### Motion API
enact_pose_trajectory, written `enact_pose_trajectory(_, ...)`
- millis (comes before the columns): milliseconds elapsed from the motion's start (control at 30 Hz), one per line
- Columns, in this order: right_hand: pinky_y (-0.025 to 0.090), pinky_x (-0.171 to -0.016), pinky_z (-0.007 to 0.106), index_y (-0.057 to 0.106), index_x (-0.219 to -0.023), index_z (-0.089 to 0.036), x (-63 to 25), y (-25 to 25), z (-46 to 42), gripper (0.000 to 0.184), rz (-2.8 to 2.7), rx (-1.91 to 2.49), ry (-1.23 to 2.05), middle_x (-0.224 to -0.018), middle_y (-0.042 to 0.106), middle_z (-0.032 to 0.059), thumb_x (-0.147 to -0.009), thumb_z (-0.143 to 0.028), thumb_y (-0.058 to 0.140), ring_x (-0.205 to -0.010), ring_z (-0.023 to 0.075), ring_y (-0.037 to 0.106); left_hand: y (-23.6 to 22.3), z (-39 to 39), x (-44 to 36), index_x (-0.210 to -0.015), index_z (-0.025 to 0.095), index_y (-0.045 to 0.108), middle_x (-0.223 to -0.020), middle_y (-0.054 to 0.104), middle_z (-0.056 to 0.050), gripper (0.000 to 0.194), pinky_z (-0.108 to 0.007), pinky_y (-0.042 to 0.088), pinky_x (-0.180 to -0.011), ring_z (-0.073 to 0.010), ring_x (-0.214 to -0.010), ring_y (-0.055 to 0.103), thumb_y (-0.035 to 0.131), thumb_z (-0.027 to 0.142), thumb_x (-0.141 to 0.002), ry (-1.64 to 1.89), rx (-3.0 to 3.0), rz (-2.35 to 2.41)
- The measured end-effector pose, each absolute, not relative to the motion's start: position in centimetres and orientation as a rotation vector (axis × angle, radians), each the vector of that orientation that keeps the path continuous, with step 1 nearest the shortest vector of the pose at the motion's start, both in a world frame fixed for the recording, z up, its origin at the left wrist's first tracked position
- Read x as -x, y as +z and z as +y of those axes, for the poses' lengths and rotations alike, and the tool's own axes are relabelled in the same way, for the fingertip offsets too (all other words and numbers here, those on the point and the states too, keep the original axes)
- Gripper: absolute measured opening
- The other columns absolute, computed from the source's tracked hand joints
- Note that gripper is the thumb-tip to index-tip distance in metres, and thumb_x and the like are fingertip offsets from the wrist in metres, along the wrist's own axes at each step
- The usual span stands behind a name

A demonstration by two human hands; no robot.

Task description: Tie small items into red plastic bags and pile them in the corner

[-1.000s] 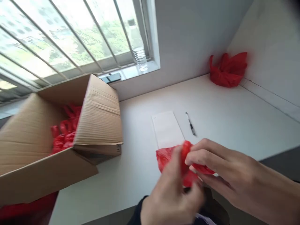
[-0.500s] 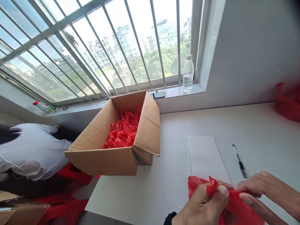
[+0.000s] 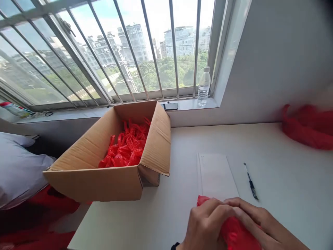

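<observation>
The left hand (image 3: 208, 220) and right hand (image 3: 262, 224) are close together, both holding the red bag (image 3: 238, 234) over the desk (image 3: 169, 215), near the white paper (image 3: 217, 175). The bag looks thin, so it could rip if they pull too hard, or slip if they hold it loosely

On my feed, the left hand (image 3: 208, 222) is curled, knuckles up; the right hand (image 3: 269, 222) slants in from the lower right, fingers bent, tips meeting the left's.

black band or cuff (image 3: 175, 246) behind the left hand (image 3: 206, 222); right hand (image 3: 256, 217) bare.
</observation>
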State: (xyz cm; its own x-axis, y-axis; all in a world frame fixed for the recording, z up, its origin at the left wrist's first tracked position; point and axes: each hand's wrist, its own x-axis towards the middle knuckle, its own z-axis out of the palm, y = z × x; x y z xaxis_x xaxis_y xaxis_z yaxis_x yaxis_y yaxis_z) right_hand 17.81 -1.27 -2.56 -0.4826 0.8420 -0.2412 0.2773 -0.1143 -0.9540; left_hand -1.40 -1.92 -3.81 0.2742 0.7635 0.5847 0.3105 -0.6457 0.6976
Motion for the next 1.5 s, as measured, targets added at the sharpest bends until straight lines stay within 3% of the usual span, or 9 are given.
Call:
enact_pose_trajectory(100,0.049,-0.113,0.043,0.064,-0.135,-0.024,-17.4,-2.4,-1.2,0.048,-1.793,1.232,1.622,-0.137,0.066,0.0103,-0.106,-0.058,0.044,-0.126,0.0293,0.062,-4.8,-2.4,2.2,-0.118,0.014,0.067,-0.097,0.074,-0.012,0.027,-0.021,0.057,-0.063,-0.0159,-0.079,0.072,0.062,0.005,-0.093,1.424,-2.209,0.987)
enact_pose_trajectory(200,0.058,-0.089,0.037,0.068,-0.118,-0.023,-17.0,-2.1,-1.3,0.039,-1.796,1.154,1.637,-0.115,0.072,0.0080,-0.106,-0.053,0.046,-0.096,0.0244,0.069,-5.7,-2.8,3.1,-0.139,0.012,0.061,-0.113,0.072,-0.017,0.042,-0.029,0.062,-0.083,-0.0218,-0.102,0.072,0.060,0.010,-0.097,1.367,-2.344,1.016)
enact_pose_trajectory(333,0.054,-0.089,0.034,0.066,-0.106,-0.026,-17.4,-2.2,-1.7,0.029,-1.875,1.192,1.337,-0.103,0.071,0.0031,-0.108,-0.045,0.044,-0.096,0.0208,0.067,-6.9,-3.5,4.1,-0.160,0.011,0.039,-0.153,0.057,-0.020,0.055,-0.046,0.044,-0.119,-0.0301,-0.148,0.045,0.044,0.023,-0.107,1.047,-2.579,1.188)
enact_pose_trajectory(633,0.053,-0.058,0.030,0.062,-0.107,-0.029,-24.0,-9.9,-5.8,0.032,-1.708,1.891,1.038,-0.115,0.069,0.0033,-0.107,-0.054,0.042,-0.077,0.0179,0.066,-13.0,-9.0,9.5,-0.163,0.027,0.033,-0.162,0.051,-0.005,0.062,-0.047,0.038,-0.123,-0.0244,-0.156,0.033,0.039,0.008,-0.105,0.692,-2.401,1.606)
enact_pose_trajectory(800,0.063,-0.089,0.034,0.053,-0.110,-0.028,-20.8,-10.8,-7.5,0.021,-1.495,1.743,0.986,-0.153,0.052,0.0068,-0.108,-0.047,0.044,-0.136,0.0246,0.056,-11.5,-7.2,7.2,-0.164,0.020,0.031,-0.172,0.032,-0.010,0.055,-0.056,0.035,-0.124,-0.0338,-0.161,0.019,0.035,0.026,-0.109,0.610,-2.558,1.274)
enact_pose_trajectory(933,0.046,-0.120,0.055,0.048,-0.124,-0.028,-17.6,-13.0,-7.7,0.017,-1.771,1.550,0.766,-0.162,0.044,0.0075,-0.109,-0.033,0.042,-0.153,0.0256,0.036,-12.0,-4.8,4.1,-0.166,0.019,0.025,-0.174,0.026,-0.009,0.064,-0.054,0.033,-0.125,-0.0322,-0.161,0.018,0.044,0.025,-0.105,0.421,-2.737,1.085)
enact_pose_trajectory(1067,0.042,-0.121,0.067,0.046,-0.127,-0.026,-16.7,-16.9,-7.6,0.020,-1.949,1.544,0.533,-0.165,0.040,0.0093,-0.107,-0.025,0.044,-0.156,0.0294,0.031,-14.1,-4.2,2.8,-0.167,0.022,0.023,-0.174,0.027,-0.003,0.068,-0.047,0.022,-0.130,-0.0262,-0.161,0.022,0.048,0.024,-0.103,0.383,-2.739,1.188)
enact_pose_trajectory(1267,0.046,-0.119,0.064,0.045,-0.141,-0.024,-16.8,-18.2,-7.4,0.037,-2.067,1.618,0.449,-0.166,0.040,0.0097,-0.104,-0.021,0.045,-0.155,0.0318,0.033,-15.4,-4.5,2.4,-0.166,0.021,0.026,-0.174,0.027,-0.002,0.068,-0.043,0.008,-0.132,-0.0253,-0.161,0.021,0.051,0.025,-0.103,0.375,-2.691,1.240)
enact_pose_trajectory(1500,0.045,-0.120,0.062,0.052,-0.128,-0.027,-16.8,-16.8,-7.4,0.024,-1.928,1.601,0.599,-0.164,0.043,0.0065,-0.105,-0.027,0.046,-0.154,0.0307,0.035,-14.7,-4.4,2.8,-0.166,0.015,0.025,-0.174,0.026,-0.009,0.062,-0.048,0.024,-0.129,-0.0282,-0.161,0.020,0.039,0.023,-0.106,0.401,-2.635,1.193)
